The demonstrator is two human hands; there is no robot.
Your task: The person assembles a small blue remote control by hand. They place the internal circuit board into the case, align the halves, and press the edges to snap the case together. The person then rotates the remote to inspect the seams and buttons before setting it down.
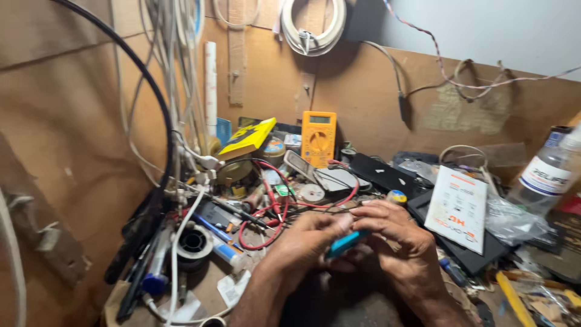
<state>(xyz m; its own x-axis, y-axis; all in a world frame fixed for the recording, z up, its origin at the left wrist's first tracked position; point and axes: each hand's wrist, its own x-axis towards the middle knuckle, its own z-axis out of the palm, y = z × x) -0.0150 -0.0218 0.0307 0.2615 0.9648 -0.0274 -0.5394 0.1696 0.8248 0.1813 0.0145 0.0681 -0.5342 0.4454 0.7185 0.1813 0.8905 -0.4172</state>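
Both hands are closing around a small teal-blue tool (345, 243), a flat plastic piece held between them at the middle of the cluttered workbench (218, 284). The left hand (305, 242) is pinching its near end with thumb and fingers curled tight, and the right hand (399, 239) is wrapping over the far end, fingers bent down across the top. Whether the piece is a handle or a case cannot be told, since the fingers are covering most of it.

Just beyond the grip, red wires (275, 212) are looping across the bench, passing close to the left knuckles. Further behind the grip, a yellow multimeter (318, 138) is leaning upright against the brown board wall. To the left of the held piece, a solder spool (193, 244) is lying beside a blue-capped pen (155, 275). To the right of the grip, a white printed card (457, 207) is resting on a black tray (478, 251), and a clear bottle with a label (548, 172) is standing well apart at the right edge.
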